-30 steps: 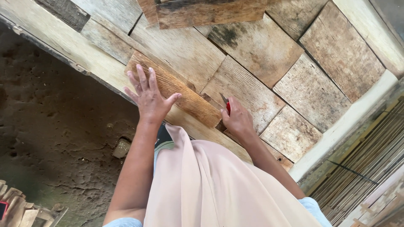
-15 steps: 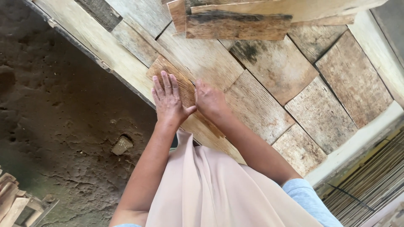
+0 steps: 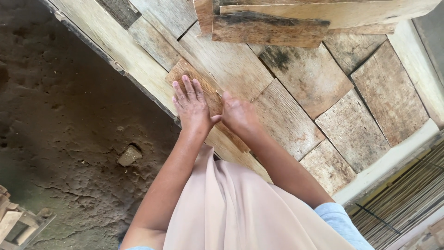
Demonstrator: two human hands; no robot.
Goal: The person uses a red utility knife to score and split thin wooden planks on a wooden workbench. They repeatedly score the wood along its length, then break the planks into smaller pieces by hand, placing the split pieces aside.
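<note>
A small brown wooden slat (image 3: 185, 71) lies slanted across a surface of weathered board pieces (image 3: 296, 78). My left hand (image 3: 192, 106) lies flat on the slat with its fingers spread. Just to its right, my right hand (image 3: 238, 115) rests on the same slat with its fingers curled under, almost touching the left thumb. What the right hand holds, if anything, is hidden. A pale pink cloth (image 3: 231, 208) covers my lap below the arms.
Several longer planks (image 3: 270, 28) are stacked at the top. A pale long plank (image 3: 120, 51) borders the boards on the left, with a dirt floor (image 3: 60, 129) and a small stone (image 3: 129, 155) beyond. Thin sticks (image 3: 407, 199) lie at lower right.
My right hand has moved left along the slat until it is beside my left hand. The small red thing seen by it earlier no longer shows. The view has shifted slightly.
</note>
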